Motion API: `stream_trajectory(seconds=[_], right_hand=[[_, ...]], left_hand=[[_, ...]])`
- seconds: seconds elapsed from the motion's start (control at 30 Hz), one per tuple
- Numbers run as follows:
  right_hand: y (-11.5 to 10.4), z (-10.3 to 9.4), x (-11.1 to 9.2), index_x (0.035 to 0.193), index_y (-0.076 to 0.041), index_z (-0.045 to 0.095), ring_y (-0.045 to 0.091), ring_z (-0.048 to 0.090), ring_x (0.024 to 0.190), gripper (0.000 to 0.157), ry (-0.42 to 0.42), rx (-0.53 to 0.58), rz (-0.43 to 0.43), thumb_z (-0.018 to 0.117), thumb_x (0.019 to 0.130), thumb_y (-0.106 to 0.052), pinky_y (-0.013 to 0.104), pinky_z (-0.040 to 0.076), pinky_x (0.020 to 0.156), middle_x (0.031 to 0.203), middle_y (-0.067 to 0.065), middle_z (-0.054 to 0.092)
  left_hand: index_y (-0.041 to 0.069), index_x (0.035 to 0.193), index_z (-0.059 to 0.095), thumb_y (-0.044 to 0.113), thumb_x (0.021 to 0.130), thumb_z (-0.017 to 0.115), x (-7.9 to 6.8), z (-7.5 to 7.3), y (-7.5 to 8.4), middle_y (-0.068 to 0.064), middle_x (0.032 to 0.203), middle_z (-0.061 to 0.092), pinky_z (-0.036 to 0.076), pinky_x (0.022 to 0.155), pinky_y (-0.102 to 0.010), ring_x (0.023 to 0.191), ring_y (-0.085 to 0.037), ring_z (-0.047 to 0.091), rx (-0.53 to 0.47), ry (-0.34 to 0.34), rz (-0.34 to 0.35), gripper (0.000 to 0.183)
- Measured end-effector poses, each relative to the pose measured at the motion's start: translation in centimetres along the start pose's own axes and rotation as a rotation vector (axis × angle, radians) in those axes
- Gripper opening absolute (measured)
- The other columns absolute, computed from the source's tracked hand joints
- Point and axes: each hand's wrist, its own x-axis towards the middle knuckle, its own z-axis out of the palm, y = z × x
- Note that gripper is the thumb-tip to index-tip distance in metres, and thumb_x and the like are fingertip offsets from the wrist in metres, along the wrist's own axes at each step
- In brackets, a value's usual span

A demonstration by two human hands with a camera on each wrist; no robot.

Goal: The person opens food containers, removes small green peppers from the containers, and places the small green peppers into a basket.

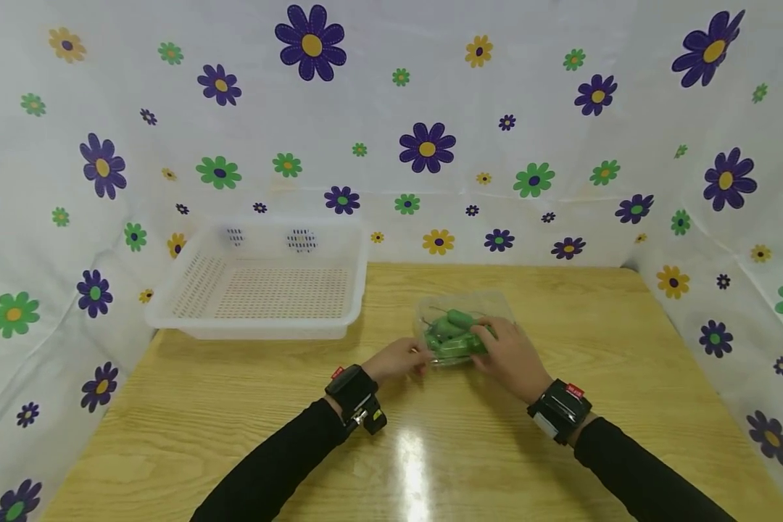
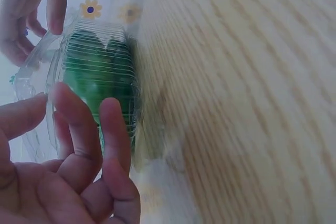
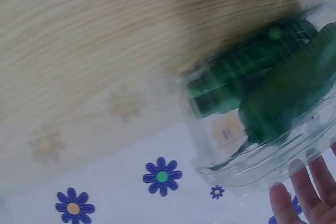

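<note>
Clear pepper box point(image 1: 494, 299): likely light, flexible, slick; hold by rim point(image 2: 52, 76).
Left grip point(image 1: 399, 359) pinches rim; right grip point(image 1: 512, 357) closure cannot be told, blurred.

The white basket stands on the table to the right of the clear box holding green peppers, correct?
Not quite: the head view shows the white basket on the table to the left of the clear box holding green peppers.

You can read no words or numbers in these 3 views. In the head view, the 2 red tags point(image 1: 575, 390) on your black wristbands point(image 1: 563, 412), lower centre and lower right, bear marks too small to decipher.
</note>
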Motion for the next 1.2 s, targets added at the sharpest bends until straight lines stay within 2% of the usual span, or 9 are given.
stream_trajectory(seconds=[0.1, 0.2, 0.3, 0.4, 0.53, 0.63, 0.83, 1.03, 1.2], right_hand=[[0.6, 0.0, -0.4, 0.11, -0.005, 0.061, 0.028, 0.058, 0.107, 0.049, -0.004, -0.023, -0.005, 0.083, 0.069, -0.022, 0.045, 0.052, 0.084, 0.113, 0.013, 0.06], [0.9, 0.0, -0.5, 0.108, -0.006, 0.063, 0.027, 0.06, 0.105, 0.047, 0.012, -0.048, -0.028, 0.083, 0.069, -0.024, 0.044, 0.052, 0.083, 0.112, 0.012, 0.062], [1.1, -0.1, -0.5, 0.105, -0.006, 0.065, 0.027, 0.062, 0.102, 0.044, 0.041, -0.07, -0.05, 0.083, 0.068, -0.023, 0.043, 0.052, 0.08, 0.11, 0.011, 0.065], [1.1, -0.2, -0.3, 0.103, -0.007, 0.067, 0.026, 0.062, 0.099, 0.042, 0.059, -0.087, -0.064, 0.083, 0.068, -0.024, 0.041, 0.053, 0.078, 0.107, 0.01, 0.066], [0.9, -0.3, -0.1, 0.102, -0.008, 0.068, 0.025, 0.063, 0.099, 0.041, 0.053, -0.102, -0.064, 0.083, 0.069, -0.026, 0.04, 0.053, 0.076, 0.106, 0.008, 0.067], [0.8, -0.3, -0.1, 0.103, -0.009, 0.069, 0.024, 0.063, 0.1, 0.04, 0.04, -0.099, -0.055, 0.082, 0.07, -0.026, 0.04, 0.053, 0.076, 0.107, 0.008, 0.067], [1.1, -0.4, -0.4, 0.109, -0.007, 0.065, 0.027, 0.06, 0.106, 0.044, 0.013, -0.004, -0.054, 0.082, 0.07, -0.019, 0.044, 0.052, 0.084, 0.113, 0.01, 0.064], [2.9, -0.7, -1.7, 0.115, -0.001, 0.058, 0.032, 0.057, 0.11, 0.056, 0.01, 0.119, 0.03, 0.084, 0.067, -0.009, 0.05, 0.049, 0.089, 0.12, 0.016, 0.058], [3.8, -0.7, -2.4, 0.092, -0.003, 0.058, 0.031, 0.06, 0.107, 0.033, 0.027, 0.173, 0.001, 0.081, 0.069, -0.005, 0.044, 0.052, 0.087, 0.118, 0.017, 0.06]], left_hand=[[0.002, 0.094, 0.057, 0.021, 0.097, 0.052, -0.3, 0.0, 0.0, -0.012, 0.081, 0.064, 0.048, 0.064, -0.024, 0.071, -0.014, 0.059, 0.069, 0.049, 0.016, 0.02], [0.009, 0.087, 0.055, 0.03, 0.094, 0.057, -0.8, 0.3, 0.1, -0.005, 0.072, 0.059, 0.039, 0.052, -0.021, 0.059, -0.012, 0.052, 0.306, 0.183, 0.094, 0.023], [0.014, 0.078, 0.051, 0.037, 0.085, 0.067, -1.3, 0.7, 0.4, 0.002, 0.063, 0.051, 0.031, 0.049, -0.02, 0.052, -0.01, 0.045, 0.655, 0.418, 0.266, 0.029], [0.015, 0.072, 0.052, 0.026, 0.079, 0.075, -1.7, 1.4, 1.2, 0.004, 0.063, 0.053, 0.035, 0.052, -0.022, 0.056, -0.01, 0.05, 0.926, 0.607, 0.504, 0.026], [0.016, 0.08, 0.064, 0.015, 0.079, 0.073, -2.3, 2.5, 2.2, 0.006, 0.073, 0.064, 0.045, 0.055, -0.023, 0.063, -0.009, 0.059, 1.114, 0.549, 0.72, 0.009], [0.02, 0.092, 0.068, 0.023, 0.079, 0.073, -2.4, 3.5, 2.4, 0.007, 0.074, 0.067, 0.046, 0.05, -0.022, 0.06, -0.007, 0.061, 1.2, 0.474, 0.719, 0.014], [0.022, 0.103, 0.067, 0.023, 0.083, 0.067, -1.3, 4.8, 2.0, 0.007, 0.058, 0.057, 0.037, 0.037, -0.022, 0.047, -0.007, 0.05, 1.365, 0.463, 0.586, 0.02], [0.02, 0.11, 0.065, 0.015, 0.083, 0.065, -1.1, 5.2, 2.3, 0.007, 0.06, 0.06, 0.032, 0.037, -0.021, 0.047, -0.006, 0.049, 1.361, 0.423, 0.538, 0.027], [0.018, 0.112, 0.066, 0.012, 0.082, 0.065, -1.2, 5.6, 2.2, 0.007, 0.054, 0.055, 0.03, 0.035, -0.02, 0.043, -0.004, 0.041, 1.367, 0.436, 0.513, 0.03]])
